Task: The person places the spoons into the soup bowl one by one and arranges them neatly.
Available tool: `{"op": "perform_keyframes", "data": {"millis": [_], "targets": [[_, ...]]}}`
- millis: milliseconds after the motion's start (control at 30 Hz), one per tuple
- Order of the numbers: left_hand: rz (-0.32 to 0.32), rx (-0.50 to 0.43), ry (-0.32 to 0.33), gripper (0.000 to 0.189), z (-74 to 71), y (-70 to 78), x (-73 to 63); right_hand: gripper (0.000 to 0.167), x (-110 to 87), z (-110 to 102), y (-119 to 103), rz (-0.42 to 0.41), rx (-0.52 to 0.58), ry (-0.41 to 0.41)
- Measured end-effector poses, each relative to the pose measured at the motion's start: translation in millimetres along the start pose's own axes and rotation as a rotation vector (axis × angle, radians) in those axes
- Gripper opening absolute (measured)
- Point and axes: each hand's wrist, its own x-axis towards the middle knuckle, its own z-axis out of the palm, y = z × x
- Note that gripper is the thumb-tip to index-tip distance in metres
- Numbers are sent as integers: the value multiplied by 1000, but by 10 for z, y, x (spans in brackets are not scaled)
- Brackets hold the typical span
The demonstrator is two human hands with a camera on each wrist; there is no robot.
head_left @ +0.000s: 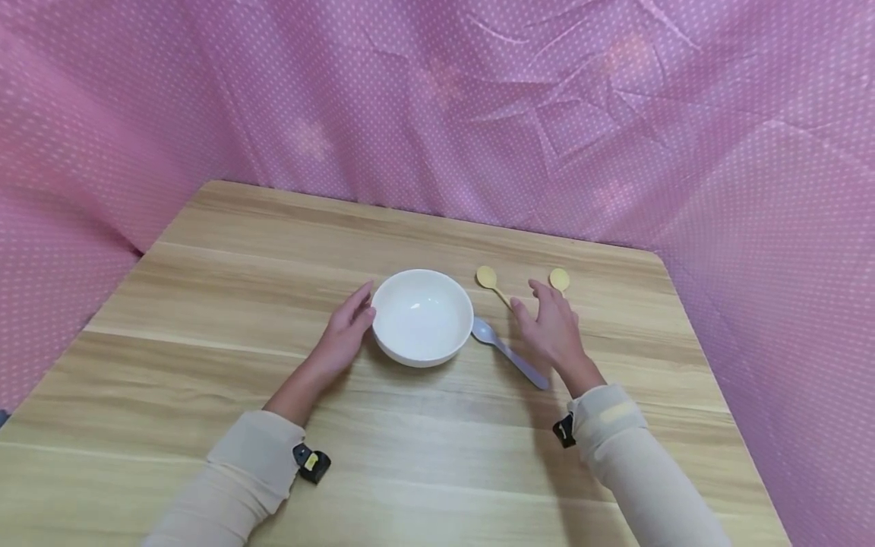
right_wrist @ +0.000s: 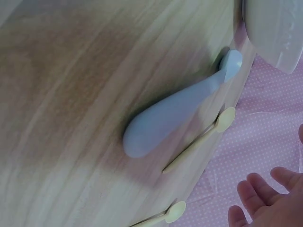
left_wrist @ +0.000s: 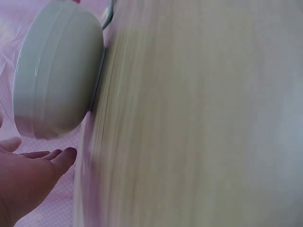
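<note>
A white bowl (head_left: 422, 317) stands upright on the wooden table, its inside showing only a glint of light. At its left side is my left hand (head_left: 345, 330), fingertips right by the wall; the left wrist view shows that hand's fingers (left_wrist: 61, 161) extended beside the bowl (left_wrist: 59, 71). My right hand (head_left: 554, 327) hovers over the table with loosely spread fingers and nothing in them. Below and left of it lies a grey-blue spoon (head_left: 509, 355), bowl end toward the white bowl. Two yellow spoons (head_left: 487, 276) (right_wrist: 175, 212) lie farther back, their handles partly hidden behind the right hand in the head view.
The wood-grain table (head_left: 225, 365) reaches back to a pink dotted cloth (head_left: 437, 106), which hangs behind it and along both sides. A small black device (head_left: 312, 463) sits at the left cuff, and another (head_left: 563, 431) at the right cuff.
</note>
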Motion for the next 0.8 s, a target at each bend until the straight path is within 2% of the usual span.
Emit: {"op": "perform_keyframes", "data": {"millis": [233,533,800], "targets": [[4,-29,13,51,53,-49,26,61,-91,-1,29,-17,-9,-25],[-25,-133,12,51,84,-126,55,49,-215,-19,115,-46,-38,-79],[-59,-173,2,51,87,-138,72,37,-342,-20,205,-47,0,-92]]}}
